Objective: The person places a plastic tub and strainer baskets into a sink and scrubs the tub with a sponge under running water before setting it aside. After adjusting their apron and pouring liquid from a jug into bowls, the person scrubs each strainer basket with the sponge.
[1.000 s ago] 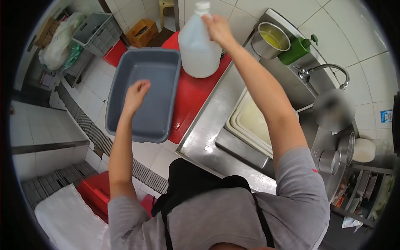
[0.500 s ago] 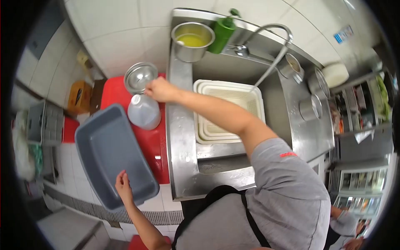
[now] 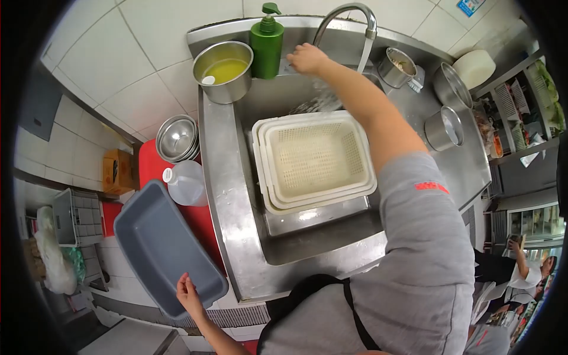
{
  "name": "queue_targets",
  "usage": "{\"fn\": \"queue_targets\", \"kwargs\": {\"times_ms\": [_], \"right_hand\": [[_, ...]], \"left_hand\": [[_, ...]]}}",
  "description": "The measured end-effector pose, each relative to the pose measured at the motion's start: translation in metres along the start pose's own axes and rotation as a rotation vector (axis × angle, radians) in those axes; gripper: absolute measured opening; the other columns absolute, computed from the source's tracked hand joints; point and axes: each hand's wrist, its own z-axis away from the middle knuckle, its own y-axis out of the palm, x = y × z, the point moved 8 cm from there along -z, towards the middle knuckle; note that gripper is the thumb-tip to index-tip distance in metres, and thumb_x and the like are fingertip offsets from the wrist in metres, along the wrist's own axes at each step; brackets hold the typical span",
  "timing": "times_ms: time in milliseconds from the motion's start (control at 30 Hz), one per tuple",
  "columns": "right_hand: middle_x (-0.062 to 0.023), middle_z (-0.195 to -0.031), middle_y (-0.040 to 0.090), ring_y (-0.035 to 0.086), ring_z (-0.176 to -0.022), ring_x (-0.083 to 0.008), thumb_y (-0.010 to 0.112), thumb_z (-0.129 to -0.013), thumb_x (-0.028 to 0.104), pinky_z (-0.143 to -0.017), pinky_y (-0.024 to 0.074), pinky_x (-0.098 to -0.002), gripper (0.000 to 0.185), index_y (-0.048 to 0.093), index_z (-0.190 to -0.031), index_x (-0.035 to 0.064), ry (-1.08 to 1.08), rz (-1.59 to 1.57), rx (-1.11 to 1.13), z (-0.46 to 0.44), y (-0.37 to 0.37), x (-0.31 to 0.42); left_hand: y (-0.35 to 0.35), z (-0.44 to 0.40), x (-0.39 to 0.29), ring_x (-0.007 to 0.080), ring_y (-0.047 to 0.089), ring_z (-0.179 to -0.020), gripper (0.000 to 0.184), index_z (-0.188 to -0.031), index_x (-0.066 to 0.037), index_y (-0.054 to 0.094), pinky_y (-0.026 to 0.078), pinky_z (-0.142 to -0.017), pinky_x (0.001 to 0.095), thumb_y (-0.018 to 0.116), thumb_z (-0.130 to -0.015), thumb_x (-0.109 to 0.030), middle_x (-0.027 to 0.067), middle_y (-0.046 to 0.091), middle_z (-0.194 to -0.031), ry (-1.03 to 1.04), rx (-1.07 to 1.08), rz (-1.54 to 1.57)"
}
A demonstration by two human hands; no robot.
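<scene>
The right hand (image 3: 307, 59) is hovering, fingers bent, by the tap (image 3: 371, 25); whether it's gripping, I can't tell. Water (image 3: 365, 56) is running into the sink (image 3: 319, 245), where baskets (image 3: 319, 157) are sitting. The left hand (image 3: 188, 292) is hanging half-open over the tub (image 3: 157, 231).

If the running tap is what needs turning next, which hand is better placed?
Probably the right hand: it is close by the lower end of the tap, near the green pump bottle. The left hand is over the grey tub, outside the sink.
</scene>
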Motion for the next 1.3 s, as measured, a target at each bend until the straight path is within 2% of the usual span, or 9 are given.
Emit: {"fn": "queue_targets", "kwargs": {"times_ms": [133, 400, 600, 667, 800, 867, 933, 1100, 1300], "right_hand": [[-0.0086, -0.098, 0.062, 0.055, -0.096, -0.0232, 0.051, -0.067, 0.025, -0.088, 0.0342, -0.038, 0.031, 0.063, -0.091, 0.0103, 0.563, -0.488, 0.178, -0.018, 0.025, -0.01], [-0.0105, -0.079, 0.062, 0.058, -0.082, -0.0283, 0.061, -0.064, 0.023, -0.074, 0.0457, -0.0353, 0.022, 0.055, -0.081, 0.0082, 0.681, -1.398, -0.849, 0.036, 0.028, -0.024], [-0.0142, -0.075, 0.061, 0.059, -0.074, -0.0306, 0.055, -0.069, 0.019, -0.069, 0.0461, -0.0387, 0.015, 0.063, -0.076, 0.0076, -0.064, -0.908, -0.136, 0.22, 0.018, 0.041], [-0.0156, -0.076, 0.061, 0.059, -0.073, -0.0307, 0.056, -0.069, 0.02, -0.068, 0.0459, -0.0396, 0.017, 0.063, -0.077, 0.007, 0.245, -0.824, 0.027, 0.289, 0.028, -0.019], [-0.0138, -0.079, 0.063, 0.061, -0.078, -0.0285, 0.053, -0.075, 0.018, -0.07, 0.047, -0.0368, 0.018, 0.062, -0.084, 0.0054, 0.826, -0.712, -0.303, 0.435, 0.011, -0.168], [-0.0168, -0.086, 0.062, 0.06, -0.082, -0.0313, 0.053, -0.075, 0.02, -0.073, 0.0457, -0.0409, 0.024, 0.061, -0.096, 0.0089, 0.872, -0.563, -0.264, 0.481, 0.033, -0.222], [-0.0192, -0.095, 0.059, 0.058, -0.087, -0.0331, 0.053, -0.076, 0.021, -0.076, 0.0443, -0.0426, 0.03, 0.057, -0.104, 0.0105, 0.977, -0.484, -0.115, 0.516, 0.09, -0.256], [-0.0242, -0.119, 0.045, 0.047, -0.106, -0.0367, 0.044, -0.08, 0.026, -0.089, 0.0362, -0.0448, 0.048, 0.04, -0.124, 0.0074, 1.08, -0.487, 0.464, 0.529, 0.173, -0.251], [-0.0223, -0.128, 0.035, 0.032, -0.12, -0.032, 0.025, -0.087, 0.035, -0.099, 0.0221, -0.038, 0.053, 0.036, -0.126, 0.0009, 1.026, -0.75, 0.488, 0.517, 0.194, -0.24]], "left_hand": [[0.032, 0.021, -0.04, 0.002, 0.032, -0.052, 0.019, -0.095, -0.003, 0.059, 0.024, -0.046, 0.0171, 0.054, -0.085, -0.018, -0.0064, 0.042, -0.061, 0.125, -0.041, -0.091], [0.244, 0.087, -0.164, 0.0087, 0.04, -0.054, 0.016, -0.093, -0.001, 0.06, 0.034, -0.049, 0.0226, 0.057, -0.079, -0.007, 0.001, 0.047, -0.063, 0.541, 0.476, -0.309], [0.396, 0.092, -0.123, 0.0282, 0.054, -0.089, 0.049, -0.112, -0.003, 0.049, 0.045, -0.075, 0.0341, 0.067, -0.069, -0.018, 0.0165, 0.052, -0.101, 0.85, 0.786, -0.776], [0.43, 0.087, -0.095, 0.0304, 0.051, -0.101, 0.059, -0.118, -0.004, 0.044, 0.044, -0.082, 0.0354, 0.068, -0.067, -0.021, 0.0176, 0.049, -0.111, 0.952, 0.828, -0.924], [0.482, 0.099, -0.056, 0.0324, 0.046, -0.108, 0.076, -0.124, -0.007, 0.035, 0.042, -0.087, 0.036, 0.073, -0.061, -0.023, 0.0186, 0.044, -0.12, 1.161, 0.807, -1.261], [0.504, 0.107, -0.048, 0.0318, 0.048, -0.107, 0.079, -0.125, -0.008, 0.034, 0.042, -0.086, 0.0367, 0.074, -0.059, -0.022, 0.0184, 0.046, -0.119, 1.167, 0.82, -1.312], [0.522, 0.107, -0.014, 0.0295, 0.053, -0.101, 0.077, -0.122, -0.01, 0.038, 0.044, -0.082, 0.038, 0.076, -0.056, -0.022, 0.0162, 0.054, -0.109, 0.739, 1.086, -1.472], [0.529, 0.131, -0.017, 0.0289, 0.057, -0.093, 0.047, -0.11, -0.01, 0.048, 0.046, -0.076, 0.0396, 0.065, -0.066, -0.015, 0.0138, 0.06, -0.097, 0.858, 1.051, -1.502], [0.521, 0.173, -0.005, 0.0287, 0.057, -0.091, 0.039, -0.111, -0.01, 0.05, 0.047, -0.075, 0.0394, 0.054, -0.072, -0.007, 0.0126, 0.06, -0.097, 0.896, 1.102, -1.471]]}}
